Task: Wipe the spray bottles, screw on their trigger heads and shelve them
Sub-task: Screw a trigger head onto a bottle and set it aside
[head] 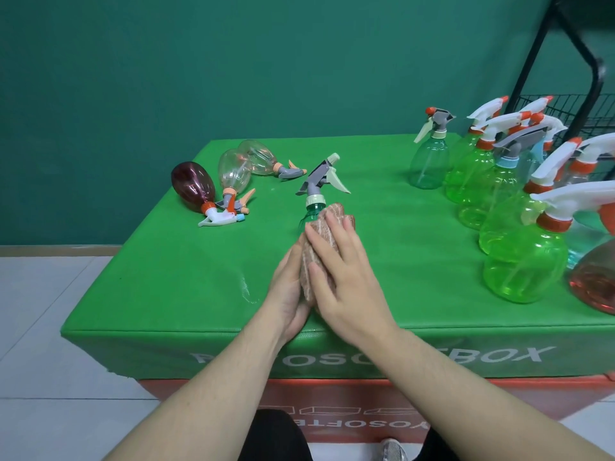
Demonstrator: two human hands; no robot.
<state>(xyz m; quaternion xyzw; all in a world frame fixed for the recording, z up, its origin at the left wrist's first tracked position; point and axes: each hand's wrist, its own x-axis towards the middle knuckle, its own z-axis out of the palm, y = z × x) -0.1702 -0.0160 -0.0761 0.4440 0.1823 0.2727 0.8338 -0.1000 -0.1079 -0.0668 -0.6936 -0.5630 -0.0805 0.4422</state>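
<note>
Head view looks down on two bare forearms meeting over a green box (186,287). The right hand (346,281) lies on top of a striped cloth (319,234), fingers straight and spread, pressing it onto a teal bottle (312,207) that lies tilted on the box with its neck pointing away from the person. The left hand (289,287) cups the bottle's lower end from the left, fingers curled up around the cloth-wrapped body. Only the bottle's neck and shoulder show beyond the cloth; a grey and white trigger head (321,176) sits on the neck.

Left of that bottle and farther back, three bottles lie on their sides on the box: a dark red one (191,184) and two clear ones (233,168) (259,156), each with a trigger head at its neck. Right of the wrapped bottle, a crowd of upright bottles stands along the box's right side, mostly green ones (522,261) with white and orange heads, plus a teal one (429,161) at the back and a pinkish one (595,277) at the frame's edge. Behind them, a black wire rack (572,108) stands against the green wall.
</note>
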